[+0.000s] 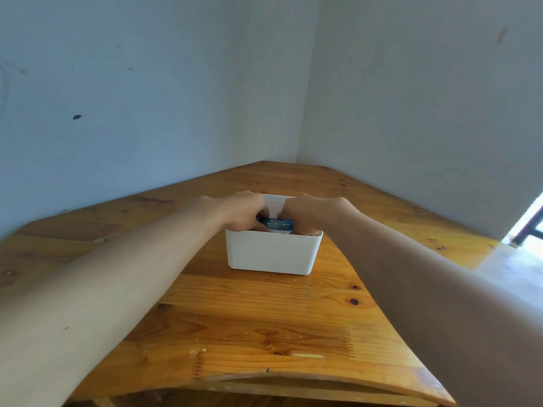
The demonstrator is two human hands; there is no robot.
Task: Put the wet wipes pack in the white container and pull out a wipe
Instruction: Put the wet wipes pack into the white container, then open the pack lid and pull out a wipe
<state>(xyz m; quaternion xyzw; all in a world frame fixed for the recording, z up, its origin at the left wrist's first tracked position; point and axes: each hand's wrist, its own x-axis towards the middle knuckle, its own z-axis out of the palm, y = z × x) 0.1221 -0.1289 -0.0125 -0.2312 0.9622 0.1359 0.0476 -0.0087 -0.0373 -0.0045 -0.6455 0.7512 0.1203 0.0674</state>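
With both hands, left (245,211) and right (305,214), closed on the ends of the wet wipes pack (276,224) inside the white container (271,254), we judge it soft, light and slippery.

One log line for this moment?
stage: seating pack | left hand and right hand: both on dark-blue-labelled wet wipes pack | pack: inside white plastic container | wipe: none visible

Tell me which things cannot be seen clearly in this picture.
Head view only:
- Wet wipes pack: mostly hidden by both hands and the white container wall.
- Fingers of the left hand and right hand: curled inside, grip unclear.
- Pack's small print: too small.
- Whether a wipe is out: hidden.
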